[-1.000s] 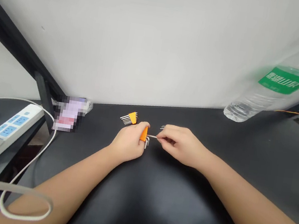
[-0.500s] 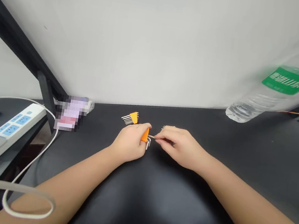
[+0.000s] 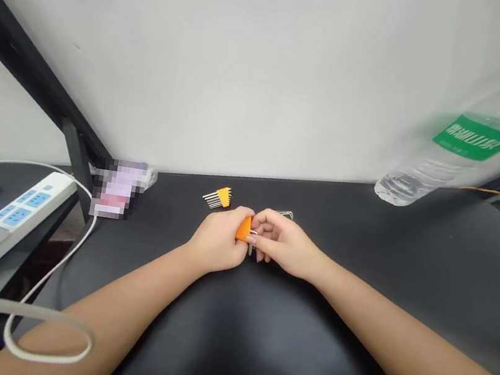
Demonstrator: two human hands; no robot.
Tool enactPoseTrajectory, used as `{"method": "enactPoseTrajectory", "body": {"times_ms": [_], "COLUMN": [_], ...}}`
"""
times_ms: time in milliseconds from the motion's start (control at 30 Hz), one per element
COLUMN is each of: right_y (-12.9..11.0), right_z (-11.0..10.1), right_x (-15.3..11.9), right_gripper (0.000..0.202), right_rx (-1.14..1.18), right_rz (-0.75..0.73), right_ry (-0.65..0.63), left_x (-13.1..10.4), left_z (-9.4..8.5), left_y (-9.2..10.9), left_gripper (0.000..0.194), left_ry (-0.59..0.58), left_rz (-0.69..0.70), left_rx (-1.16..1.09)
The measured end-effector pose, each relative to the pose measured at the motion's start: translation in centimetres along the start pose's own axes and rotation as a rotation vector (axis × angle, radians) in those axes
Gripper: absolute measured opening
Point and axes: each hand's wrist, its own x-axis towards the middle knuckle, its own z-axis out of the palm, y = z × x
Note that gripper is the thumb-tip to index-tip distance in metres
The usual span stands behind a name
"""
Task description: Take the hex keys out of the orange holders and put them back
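Observation:
My left hand (image 3: 218, 240) is closed around an orange holder (image 3: 244, 229), whose right end shows past the fingers. Bent metal hex keys (image 3: 251, 249) stick out of it toward my right hand. The thumb and index finger of my right hand (image 3: 282, 242) press at the holder's right end, by the keys; its other fingers are curled below. Behind my left hand lies a second orange holder (image 3: 224, 197) with several hex keys fanned to the left. More loose hex keys (image 3: 287, 213) lie just behind my right hand, partly hidden by it.
A large clear bottle with a green label (image 3: 478, 139) leans at the right back. On the left are a white power strip (image 3: 15, 218), a white cable (image 3: 91, 233), a black frame post (image 3: 77, 155) and a blurred pink packet (image 3: 115, 189). A pale wall rises behind the black table (image 3: 256, 332).
My right hand has moved left, up to the orange holder, and the key it pinched now sits at the holder. The loose keys behind it show more.

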Motion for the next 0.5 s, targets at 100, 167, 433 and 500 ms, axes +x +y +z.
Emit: {"method": "enactPoseTrajectory", "body": {"times_ms": [100,167,433,500], "right_y": [0.07,0.13,0.06,-0.34], "right_z": [-0.06,-0.19,-0.52,-0.5], "right_x": [-0.11,-0.13,-0.6,-0.72], "right_gripper": [0.024,0.025,0.015,0.015], "right_rx": [0.015,0.006,-0.201,-0.295], "right_rz": [-0.032,-0.054,-0.134,-0.166], "right_ry": [0.039,0.072,0.036,0.032], "left_x": [0.12,0.19,0.32,0.32], "left_z": [-0.14,-0.33,-0.41,-0.22], "left_y": [0.02,-0.04,-0.34,-0.49], "left_gripper": [0.037,0.044,0.04,0.038], "left_ry": [-0.041,-0.069,-0.144,-0.136], "left_rz": [0.044,0.088,0.105,0.109], "left_rx": [-0.045,-0.11,-0.292,-0.273]}}
